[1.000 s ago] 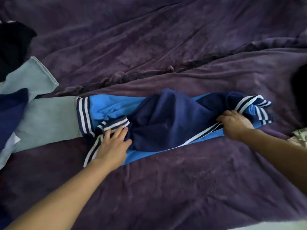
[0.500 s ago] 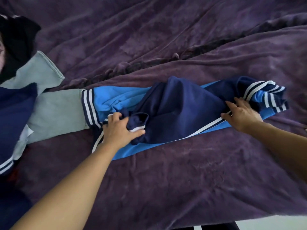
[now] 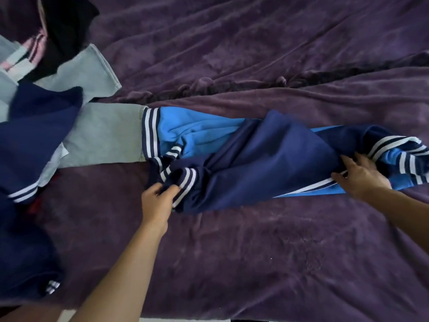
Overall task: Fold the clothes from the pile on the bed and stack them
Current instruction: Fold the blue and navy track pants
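A navy and blue jacket (image 3: pixel 267 156) is being held stretched across the purple bed (image 3: pixel 255 263), its left end touching a grey garment (image 3: pixel 102 133); its striped cuff (image 3: pixel 185 184) is being pinched by the left grip (image 3: pixel 160 198), fingers curled round it; its right end, beside the striped hem (image 3: pixel 390 145), is being pressed by the right grip (image 3: pixel 359 177), released, fingers spread flat.

**A bedroom at home**

A bed (image 3: pixel 255 263) covered with a rumpled purple plush blanket (image 3: pixel 232 43) fills the view, and a loose pile of clothes (image 3: pixel 46 117) lies at its left side: household laundry.
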`<state>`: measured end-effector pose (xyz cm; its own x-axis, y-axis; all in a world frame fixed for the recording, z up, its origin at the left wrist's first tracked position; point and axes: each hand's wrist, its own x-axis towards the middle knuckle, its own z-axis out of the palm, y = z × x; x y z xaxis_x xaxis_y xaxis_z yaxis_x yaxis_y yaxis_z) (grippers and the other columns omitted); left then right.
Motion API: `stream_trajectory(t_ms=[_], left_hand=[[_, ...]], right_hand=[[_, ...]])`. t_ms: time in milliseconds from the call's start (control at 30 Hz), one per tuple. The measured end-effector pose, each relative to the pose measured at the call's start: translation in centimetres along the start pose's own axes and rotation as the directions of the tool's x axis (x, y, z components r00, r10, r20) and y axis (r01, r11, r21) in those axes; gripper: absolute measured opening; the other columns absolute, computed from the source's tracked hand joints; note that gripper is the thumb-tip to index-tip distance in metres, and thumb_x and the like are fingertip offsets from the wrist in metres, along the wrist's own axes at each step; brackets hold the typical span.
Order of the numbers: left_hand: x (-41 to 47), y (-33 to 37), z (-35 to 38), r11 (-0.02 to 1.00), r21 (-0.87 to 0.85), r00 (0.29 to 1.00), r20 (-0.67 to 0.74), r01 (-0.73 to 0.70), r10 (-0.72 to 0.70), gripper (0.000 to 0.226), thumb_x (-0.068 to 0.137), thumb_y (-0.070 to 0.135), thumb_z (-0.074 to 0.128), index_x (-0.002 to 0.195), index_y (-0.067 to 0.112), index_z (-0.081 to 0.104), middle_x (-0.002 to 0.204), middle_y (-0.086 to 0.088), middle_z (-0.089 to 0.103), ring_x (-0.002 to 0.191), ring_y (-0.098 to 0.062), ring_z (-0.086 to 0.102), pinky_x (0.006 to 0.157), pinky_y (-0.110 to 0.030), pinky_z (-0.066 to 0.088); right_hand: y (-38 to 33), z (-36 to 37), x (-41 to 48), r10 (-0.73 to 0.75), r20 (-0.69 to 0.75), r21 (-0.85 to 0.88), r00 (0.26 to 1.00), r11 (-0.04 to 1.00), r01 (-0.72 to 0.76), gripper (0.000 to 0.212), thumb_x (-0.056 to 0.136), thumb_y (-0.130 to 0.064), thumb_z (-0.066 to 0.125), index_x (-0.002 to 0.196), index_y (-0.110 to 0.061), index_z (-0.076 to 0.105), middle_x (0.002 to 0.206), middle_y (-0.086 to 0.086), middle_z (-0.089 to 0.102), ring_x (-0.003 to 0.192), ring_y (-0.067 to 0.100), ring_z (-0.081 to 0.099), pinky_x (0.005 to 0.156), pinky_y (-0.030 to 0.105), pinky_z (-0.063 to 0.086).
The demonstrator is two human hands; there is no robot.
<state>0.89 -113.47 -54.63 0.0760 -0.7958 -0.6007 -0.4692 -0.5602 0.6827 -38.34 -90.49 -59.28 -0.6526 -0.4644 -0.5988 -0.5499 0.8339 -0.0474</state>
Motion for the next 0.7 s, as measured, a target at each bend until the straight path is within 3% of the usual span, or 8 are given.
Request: stream_trajectory(t_ms=[100, 200, 300, 400, 467, 500, 600, 700], left_hand=[[0.2, 2.4, 1.3, 0.999, -0.028, 0.998, 0.059, -0.030, 0.032, 0.017, 0.071, 0.006, 0.072, 0.070, -0.005, 0.059, 0.066, -0.010, 0.051, 0.063, -0.016, 0.048, 0.055, -0.030, 0.038], [-0.5, 4.6, 1.6, 0.940, 0.063, 0.941, -0.018, -0.336, 0.338, 0.037, 0.069, 0.007, 0.071, 0.061, -0.009, 0.038, 0.059, -0.006, 0.032, 0.056, -0.012, 0.030, 0.048, -0.026, 0.023], [-0.6, 6.3, 1.1, 0.852, 0.157, 0.835, -0.172, -0.500, 0.522, 0.034, 0.070, 0.010, 0.069, 0.060, -0.004, 0.040, 0.056, -0.007, 0.036, 0.055, -0.012, 0.032, 0.048, -0.028, 0.027], [2.0, 4.9, 1.4, 0.916, 0.253, 0.866, -0.322, -0.310, 0.382, 0.013, 0.074, 0.008, 0.067, 0.083, 0.002, 0.062, 0.082, -0.013, 0.064, 0.077, -0.024, 0.062, 0.073, -0.034, 0.049], [2.3, 4.2, 1.5, 0.942, 0.312, 0.903, -0.357, -0.127, 0.240, 0.032, 0.077, 0.005, 0.062, 0.109, 0.004, 0.060, 0.111, -0.019, 0.061, 0.102, -0.036, 0.059, 0.091, -0.040, 0.046], [2.0, 4.2, 1.8, 0.899, 0.400, 0.872, -0.358, -0.180, 0.334, 0.038, 0.077, 0.003, 0.059, 0.115, 0.004, 0.058, 0.118, -0.021, 0.056, 0.108, -0.039, 0.054, 0.094, -0.041, 0.042], [-1.4, 4.9, 4.0, 0.409, 0.652, 0.533, -0.009, -0.638, 0.846, 0.041, 0.075, 0.004, 0.053, 0.115, 0.007, 0.061, 0.126, -0.021, 0.052, 0.115, -0.039, 0.048, 0.095, -0.042, 0.035], [-5.7, 3.6, 8.3, -0.042, 0.477, 0.223, 0.486, -0.878, 0.845, 0.038, 0.074, 0.002, 0.055, 0.109, 0.009, 0.068, 0.132, -0.022, 0.052, 0.123, -0.041, 0.045, 0.102, -0.049, 0.037]], right_hand=[[-0.2, -0.1, 0.1, 0.001, 0.000, -0.020, 1.000, 1.000, -0.001, 0.066, 0.093, -0.044, 0.053, 0.149, -0.021, 0.027, 0.158, 0.012, 0.015, 0.145, 0.029, 0.010, 0.114, 0.051, 0.024], [-0.3, -0.3, 0.2, 0.004, 0.006, -0.032, 1.000, 0.999, -0.004, 0.067, 0.092, -0.044, 0.053, 0.149, -0.022, 0.027, 0.157, 0.012, 0.016, 0.144, 0.030, 0.011, 0.113, 0.052, 0.025], [-0.3, -0.2, 0.3, 0.008, 0.010, -0.036, 1.000, 0.999, -0.008, 0.066, 0.092, -0.045, 0.053, 0.149, -0.022, 0.027, 0.157, 0.012, 0.016, 0.144, 0.029, 0.012, 0.113, 0.051, 0.025], [-0.5, -0.5, 0.2, 0.021, 0.021, -0.036, 1.000, 0.999, -0.020, 0.066, 0.092, -0.047, 0.052, 0.148, -0.021, 0.028, 0.157, 0.012, 0.017, 0.144, 0.029, 0.013, 0.114, 0.051, 0.024], [-0.4, -0.6, 0.4, 0.009, 0.032, -0.035, 0.999, 0.999, -0.008, 0.068, 0.092, -0.047, 0.053, 0.149, -0.021, 0.028, 0.157, 0.011, 0.017, 0.145, 0.029, 0.013, 0.114, 0.050, 0.024], [-0.3, -0.7, 0.5, 0.008, 0.036, -0.026, 0.999, 1.000, -0.007, 0.068, 0.092, -0.047, 0.053, 0.150, -0.022, 0.028, 0.157, 0.011, 0.017, 0.145, 0.029, 0.013, 0.115, 0.050, 0.024], [-0.2, -0.7, 0.0, 0.008, 0.049, -0.022, 0.999, 1.000, -0.007, 0.068, 0.093, -0.047, 0.051, 0.151, -0.023, 0.024, 0.158, 0.010, 0.014, 0.146, 0.027, 0.010, 0.116, 0.048, 0.022], [-0.7, -1.0, -1.0, -0.003, 0.039, 0.027, 0.999, 1.000, 0.002, 0.065, 0.093, -0.045, 0.053, 0.149, -0.022, 0.029, 0.158, 0.009, 0.018, 0.145, 0.026, 0.013, 0.114, 0.047, 0.025]])
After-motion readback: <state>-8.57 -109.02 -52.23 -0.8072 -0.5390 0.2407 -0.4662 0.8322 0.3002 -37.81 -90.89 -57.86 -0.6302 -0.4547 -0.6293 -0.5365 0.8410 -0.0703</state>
